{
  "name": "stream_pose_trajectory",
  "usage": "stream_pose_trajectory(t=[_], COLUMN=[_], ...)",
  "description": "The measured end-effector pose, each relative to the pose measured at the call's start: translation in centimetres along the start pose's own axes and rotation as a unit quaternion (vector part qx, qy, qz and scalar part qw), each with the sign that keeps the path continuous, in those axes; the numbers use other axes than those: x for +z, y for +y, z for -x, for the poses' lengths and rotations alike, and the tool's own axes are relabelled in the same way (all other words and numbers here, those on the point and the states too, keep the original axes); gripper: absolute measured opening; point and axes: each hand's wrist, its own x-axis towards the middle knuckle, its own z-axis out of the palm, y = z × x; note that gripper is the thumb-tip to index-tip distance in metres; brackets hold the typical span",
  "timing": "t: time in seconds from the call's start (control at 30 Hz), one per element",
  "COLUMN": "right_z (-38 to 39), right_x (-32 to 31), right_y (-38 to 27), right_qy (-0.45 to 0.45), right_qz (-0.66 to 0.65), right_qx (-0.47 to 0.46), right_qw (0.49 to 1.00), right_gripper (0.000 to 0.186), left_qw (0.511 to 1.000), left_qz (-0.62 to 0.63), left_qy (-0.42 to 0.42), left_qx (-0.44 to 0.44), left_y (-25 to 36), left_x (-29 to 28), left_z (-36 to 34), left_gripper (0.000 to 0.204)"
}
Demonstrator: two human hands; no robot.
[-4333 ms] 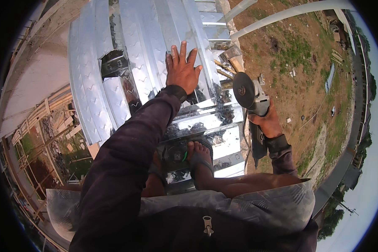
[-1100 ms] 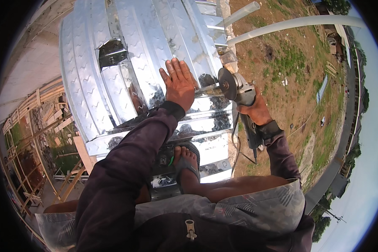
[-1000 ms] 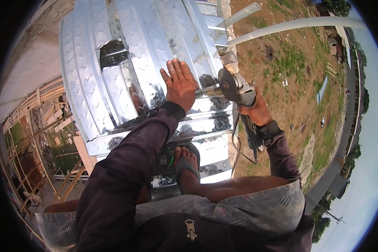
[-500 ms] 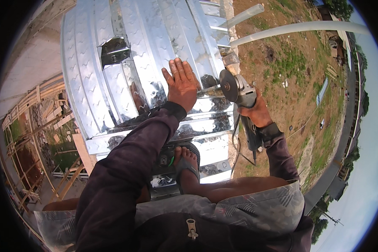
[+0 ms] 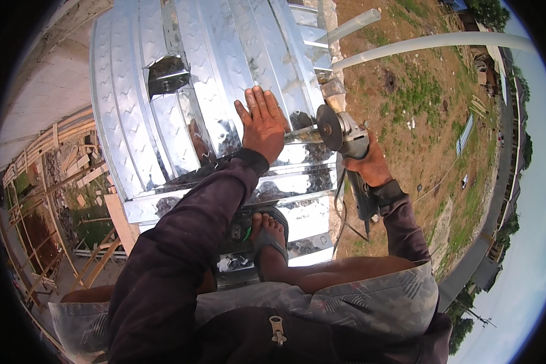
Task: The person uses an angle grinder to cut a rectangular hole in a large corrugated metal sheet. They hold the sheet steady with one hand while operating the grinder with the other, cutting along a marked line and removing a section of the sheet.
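silver chevron-marked sheet [image 5: 206, 79], grey-and-black grinder [image 5: 353, 144]

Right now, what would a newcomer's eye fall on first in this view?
Most likely the grinder in the right hand, its dark disc at the right edge of the shiny metal sheet. Next, the left hand, laid flat on the sheet to the left of the disc, and the dark, jagged hole farther up and left.
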Motion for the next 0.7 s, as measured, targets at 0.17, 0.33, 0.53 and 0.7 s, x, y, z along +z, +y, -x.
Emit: stream_pose_trajectory(t=[0.17, 0.33, 0.53, 0.7], right_z=[0.38, 0.18, 0.08, 0.25], right_x=[-0.05, -0.25, -0.1, 0.02], right_y=[-0.43, -0.05, 0.07, -0.52], right_qy=[0.002, -0.003, 0.009, 0.004], right_qz=[0.014, 0.019, 0.037, 0.029], right_qx=[0.006, -0.002, -0.018, -0.008], right_qw=[1.0, 1.0, 0.999, 1.0], right_gripper=[0.089, 0.09, 0.09, 0.09], left_qw=[1.0, 1.0, 1.0, 1.0], left_qz=[0.003, -0.014, -0.001, 0.012], left_qy=[0.008, 0.011, 0.021, -0.008], left_qx=[0.0, 0.003, 0.002, -0.003], left_y=[0.17, 0.16, 0.13, 0.18], left_x=[0.08, -0.03, -0.01, -0.22], left_z=[0.08, 0.03, -0.02, 0.01], left_gripper=[0.058, 0.057, 0.058, 0.062])
